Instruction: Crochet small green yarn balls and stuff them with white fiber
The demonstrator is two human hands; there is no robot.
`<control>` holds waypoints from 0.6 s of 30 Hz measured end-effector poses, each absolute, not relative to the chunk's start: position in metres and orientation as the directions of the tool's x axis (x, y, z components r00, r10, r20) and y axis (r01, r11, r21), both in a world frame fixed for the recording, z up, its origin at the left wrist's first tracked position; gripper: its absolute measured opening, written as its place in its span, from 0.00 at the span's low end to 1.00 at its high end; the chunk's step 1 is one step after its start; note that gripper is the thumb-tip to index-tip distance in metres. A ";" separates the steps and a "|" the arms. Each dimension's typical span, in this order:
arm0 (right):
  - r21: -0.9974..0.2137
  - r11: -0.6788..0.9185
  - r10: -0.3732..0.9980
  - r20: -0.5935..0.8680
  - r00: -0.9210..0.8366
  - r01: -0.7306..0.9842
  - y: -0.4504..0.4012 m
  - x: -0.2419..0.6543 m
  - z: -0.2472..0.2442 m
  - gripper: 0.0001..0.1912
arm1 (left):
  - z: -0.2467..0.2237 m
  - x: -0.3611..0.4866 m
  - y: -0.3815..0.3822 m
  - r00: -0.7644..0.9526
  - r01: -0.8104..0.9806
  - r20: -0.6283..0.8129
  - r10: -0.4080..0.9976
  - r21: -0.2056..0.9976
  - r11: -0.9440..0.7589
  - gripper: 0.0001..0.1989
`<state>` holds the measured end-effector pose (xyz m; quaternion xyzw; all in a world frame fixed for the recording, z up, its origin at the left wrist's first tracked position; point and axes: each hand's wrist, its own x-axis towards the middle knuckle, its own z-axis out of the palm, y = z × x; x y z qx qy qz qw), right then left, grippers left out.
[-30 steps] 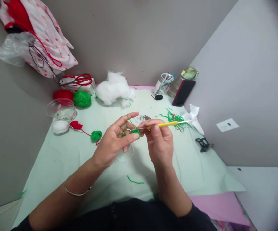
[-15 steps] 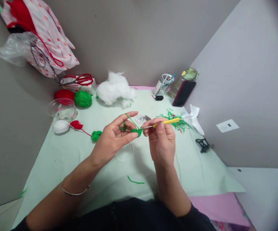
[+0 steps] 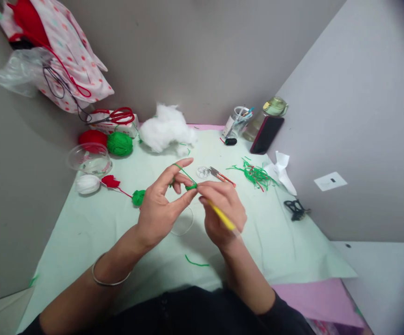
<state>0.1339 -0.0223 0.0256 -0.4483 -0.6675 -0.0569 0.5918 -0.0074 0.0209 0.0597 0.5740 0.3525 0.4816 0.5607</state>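
Observation:
A small green crochet piece point(image 3: 191, 187) is pinched between the thumb and fingers of my left hand point(image 3: 162, 204). Green yarn runs up from it over my raised left index finger. My right hand point(image 3: 225, 211) grips a crochet hook point(image 3: 223, 216) by its yellow handle, which slants down toward me and is blurred. The right fingertips touch the edge of the green piece; the hook's tip is hidden there. A thin white loop point(image 3: 184, 232) lies below my left hand.
Behind my hands lie thread snips point(image 3: 223, 177) and a coil of clear rings point(image 3: 203, 172). Yarn scraps point(image 3: 256, 176) are heaped to the right. Yarn balls point(image 3: 120, 144), a clear tub point(image 3: 90, 163) and white stuffing point(image 3: 167, 130) stand left and back. A phone point(image 3: 267, 135) leans against a bottle point(image 3: 275, 107).
My right hand has moved left and turned, swinging the hook's handle from pointing right to pointing down toward me. Its fingertips now meet the green piece, and the snips are uncovered.

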 end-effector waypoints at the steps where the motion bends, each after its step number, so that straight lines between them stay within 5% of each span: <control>1: -0.418 0.566 0.511 0.854 0.095 0.711 -0.022 0.132 0.023 0.22 | 0.060 -0.006 0.020 0.320 -0.206 0.100 0.942 0.978 -0.034 0.29; 3: -0.413 0.541 0.488 0.864 0.126 0.733 -0.022 0.131 0.023 0.23 | 0.061 -0.005 0.020 0.447 -0.344 -0.036 0.894 0.915 0.209 0.30; 6: -0.579 0.594 0.530 0.804 0.270 0.558 -0.021 0.132 0.032 0.14 | 0.064 -0.006 0.024 0.603 -0.420 -0.153 0.783 0.773 0.475 0.25; 9: -0.773 0.598 0.650 0.623 0.435 0.214 -0.018 0.135 0.042 0.10 | 0.066 -0.009 0.028 0.581 -0.445 -0.144 0.801 0.768 0.460 0.22; 12: -0.837 0.547 0.756 0.498 0.425 0.008 -0.015 0.137 0.045 0.09 | 0.064 -0.009 0.027 0.536 -0.408 -0.081 0.840 0.846 0.342 0.22; 18: -0.761 0.562 0.688 0.648 0.328 0.323 -0.018 0.132 0.037 0.12 | 0.058 -0.004 0.021 0.430 -0.367 -0.044 0.902 0.904 0.219 0.22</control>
